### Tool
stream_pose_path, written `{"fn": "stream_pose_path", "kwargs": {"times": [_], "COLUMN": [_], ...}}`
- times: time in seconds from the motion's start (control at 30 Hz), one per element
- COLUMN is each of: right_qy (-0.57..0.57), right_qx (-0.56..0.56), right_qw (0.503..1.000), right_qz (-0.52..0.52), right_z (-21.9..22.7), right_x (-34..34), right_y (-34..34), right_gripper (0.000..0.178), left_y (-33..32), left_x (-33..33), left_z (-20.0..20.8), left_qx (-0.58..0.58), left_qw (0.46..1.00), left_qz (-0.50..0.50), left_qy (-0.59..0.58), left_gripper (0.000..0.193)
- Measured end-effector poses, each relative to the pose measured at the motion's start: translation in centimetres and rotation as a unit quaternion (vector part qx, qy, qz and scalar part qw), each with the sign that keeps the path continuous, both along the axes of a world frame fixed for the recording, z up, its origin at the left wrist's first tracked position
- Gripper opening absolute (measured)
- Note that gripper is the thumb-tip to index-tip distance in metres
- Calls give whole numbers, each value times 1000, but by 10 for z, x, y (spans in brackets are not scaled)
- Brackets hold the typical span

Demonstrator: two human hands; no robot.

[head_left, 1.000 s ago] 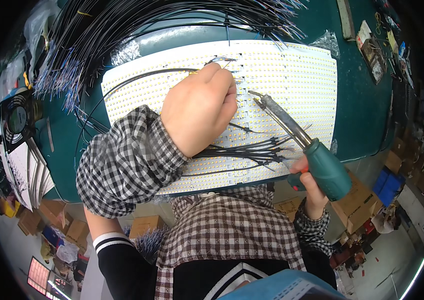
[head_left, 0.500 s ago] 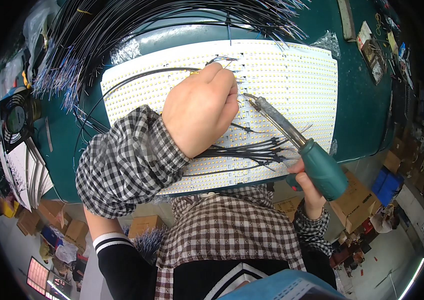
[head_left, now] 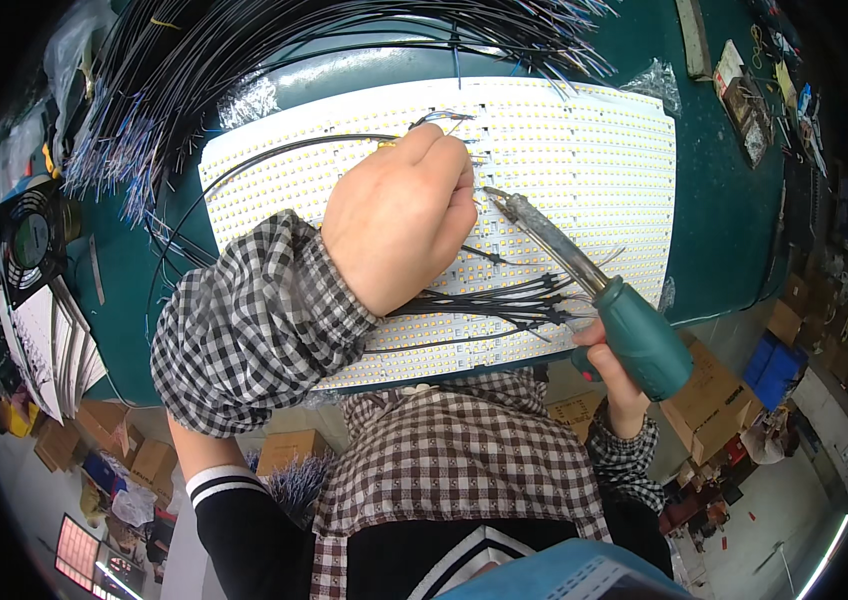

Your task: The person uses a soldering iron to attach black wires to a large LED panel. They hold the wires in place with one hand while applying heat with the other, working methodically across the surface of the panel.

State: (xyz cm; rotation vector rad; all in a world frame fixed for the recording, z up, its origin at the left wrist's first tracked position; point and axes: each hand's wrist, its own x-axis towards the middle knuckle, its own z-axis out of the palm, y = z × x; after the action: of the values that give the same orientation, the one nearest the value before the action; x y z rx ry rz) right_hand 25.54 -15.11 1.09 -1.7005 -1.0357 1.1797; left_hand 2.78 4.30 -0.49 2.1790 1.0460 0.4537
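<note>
My left hand (head_left: 399, 220) is closed in a pinch over the middle of a white LED board (head_left: 614, 180). Thin wire ends (head_left: 478, 158) poke out at its fingertips; the grip itself is mostly hidden behind the hand. A black cable (head_left: 294, 150) arcs in from the left and passes under that hand. In my right hand (head_left: 616, 380) is a soldering iron (head_left: 644, 335) with a green handle, its fingers wrapped round it. The iron's tip points up and left, close to the board just right of my left fingertips. Several black cables (head_left: 494, 303) lie across the board's near part.
A big bundle of black cables (head_left: 204, 70) with stripped ends covers the far left of the green table (head_left: 719, 230). A black fan (head_left: 32, 235) and white sheets (head_left: 49, 345) sit at the left edge. Small tools and a box (head_left: 744, 115) lie far right.
The soldering iron has shifted very slightly to the left with my right hand. My left hand holds nearly the same place.
</note>
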Motion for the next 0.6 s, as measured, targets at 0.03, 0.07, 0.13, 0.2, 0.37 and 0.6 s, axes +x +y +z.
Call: {"fn": "stream_pose_path", "kwargs": {"times": [0.03, 0.07, 0.13, 0.2, 0.37, 0.6], "right_qy": [-18, -37, -29, 27, 42, 30], "right_qx": [15, 30, 30, 2, 14, 3], "right_qw": [999, 998, 998, 999, 999, 998], "right_qz": [23, 46, 38, -25, -30, -61], "right_z": [-2, -6, -6, -4, -2, 8], "right_x": [2, 6, 6, 0, 2, -6], "right_y": [-1, -3, -4, -6, -4, 0], "right_gripper": [51, 51, 52, 52, 49, 39], "left_y": [0, 0, 0, 0, 0, 0], "left_x": [0, 0, -1, 0, 0, 0], "left_z": [0, 0, 0, 0, -1, 0], "left_qx": [0, -1, -4, 0, 0, -1], "left_qw": [1000, 1000, 1000, 1000, 1000, 1000], "left_qz": [-1, 0, 1, -2, -5, -8], "left_qy": [1, 0, 0, 0, 1, 6], "left_gripper": [10, 11, 11, 11, 11, 10]}}
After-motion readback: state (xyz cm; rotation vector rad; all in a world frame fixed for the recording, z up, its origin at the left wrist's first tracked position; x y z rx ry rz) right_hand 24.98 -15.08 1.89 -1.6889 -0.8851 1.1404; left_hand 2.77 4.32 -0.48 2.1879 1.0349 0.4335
